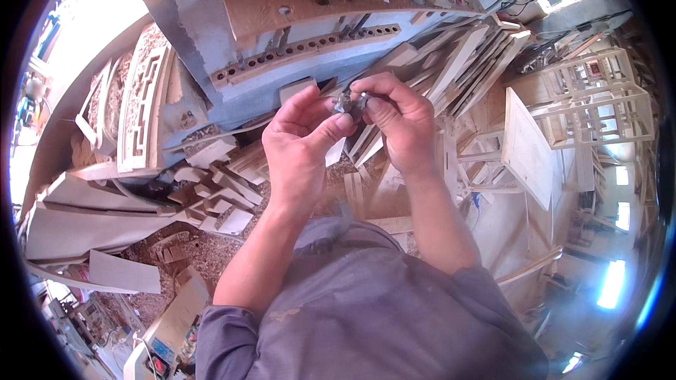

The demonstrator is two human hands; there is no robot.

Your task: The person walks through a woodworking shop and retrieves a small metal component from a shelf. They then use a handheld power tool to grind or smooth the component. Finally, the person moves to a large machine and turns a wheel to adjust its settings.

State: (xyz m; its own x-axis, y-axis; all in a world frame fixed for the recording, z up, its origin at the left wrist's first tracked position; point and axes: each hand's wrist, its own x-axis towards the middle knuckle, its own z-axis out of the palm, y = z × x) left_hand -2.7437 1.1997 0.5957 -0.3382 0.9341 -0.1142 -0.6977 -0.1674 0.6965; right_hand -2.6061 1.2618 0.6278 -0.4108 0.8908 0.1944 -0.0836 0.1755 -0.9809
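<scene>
In front of my chest, both hands come together around a small grey metal piece, which looks like a cutter bit. My left hand pinches it between thumb and fingers from the left. From the other side, my right hand has its thumb and forefinger closed on the piece's right end. The fingers cover much of it, so its full shape is hidden. Just beyond the hands is a wooden rack strip with a row of round holes, a few holding metal bits.
Above the rack strip, a wooden shelf carries several metal parts. Wood offcuts lie in sawdust to the left, near carved fretwork panels. Long boards lean at the right, beside a pale panel and wooden frames.
</scene>
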